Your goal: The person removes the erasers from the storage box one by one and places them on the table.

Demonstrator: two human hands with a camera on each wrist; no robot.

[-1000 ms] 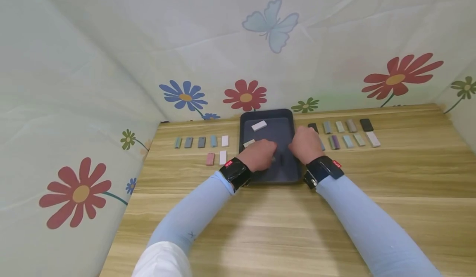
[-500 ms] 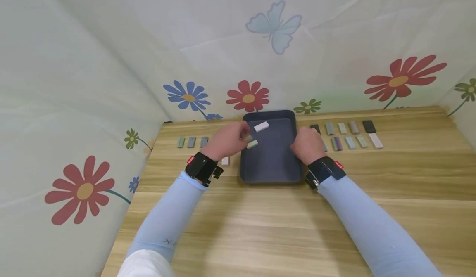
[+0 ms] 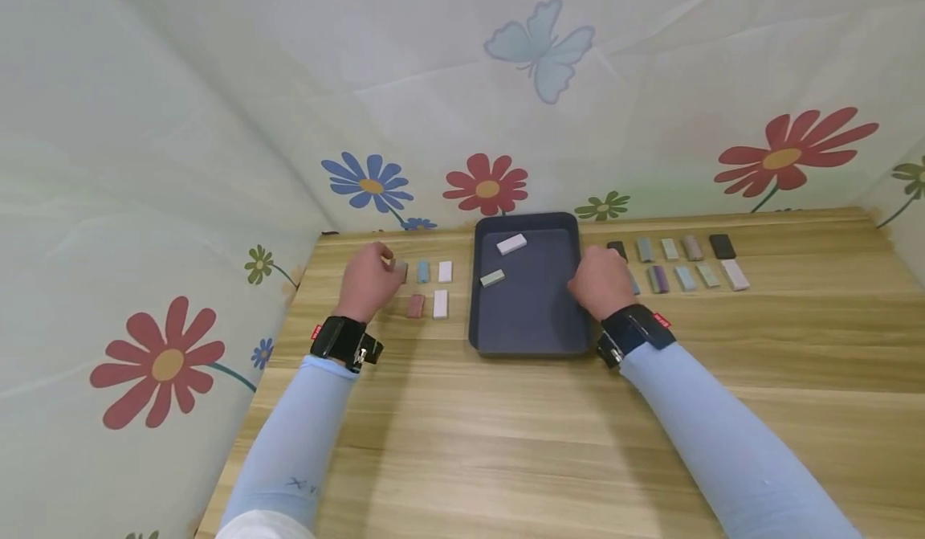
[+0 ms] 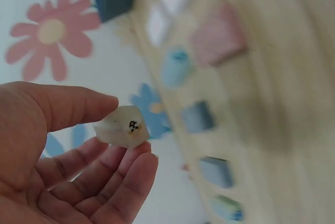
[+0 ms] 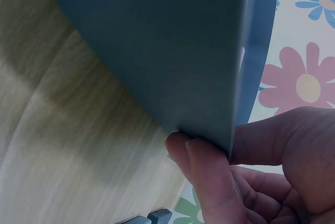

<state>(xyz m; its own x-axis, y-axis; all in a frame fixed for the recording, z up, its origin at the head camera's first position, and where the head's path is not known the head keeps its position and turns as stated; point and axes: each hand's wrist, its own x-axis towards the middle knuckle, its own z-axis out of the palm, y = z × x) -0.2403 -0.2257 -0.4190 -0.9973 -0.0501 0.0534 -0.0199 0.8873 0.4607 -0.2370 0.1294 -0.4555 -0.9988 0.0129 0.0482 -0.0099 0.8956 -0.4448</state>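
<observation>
My left hand (image 3: pixel 367 286) is raised over the left group of blocks, and its thumb and fingers pinch a small pale block (image 4: pixel 124 127) with a black mark on its face. Beyond it in the left wrist view are two grey blocks (image 4: pixel 198 116), a light blue block (image 4: pixel 177 68) and a pink block (image 4: pixel 219 34). My right hand (image 3: pixel 602 283) pinches the right wall of a dark blue tray (image 5: pixel 157 51) between thumb and fingers. Inside the tray, a white block (image 3: pixel 511 243) and a pale green block (image 3: pixel 493 278) lie apart, towards the back and left.
Right of the tray, several blocks stand in two rows, among them a black block (image 3: pixel 721 246), a white block (image 3: pixel 735 275) and a purple-striped block (image 3: pixel 658 279). Two white blocks (image 3: pixel 440 304) lie just left of the tray. A flowered curtain (image 3: pixel 405 81) hangs behind the wooden table (image 3: pixel 506 443).
My left hand has come up out of the tray with the pale block and moved left over the left group of blocks. The right hand has stayed on the tray's wall.
</observation>
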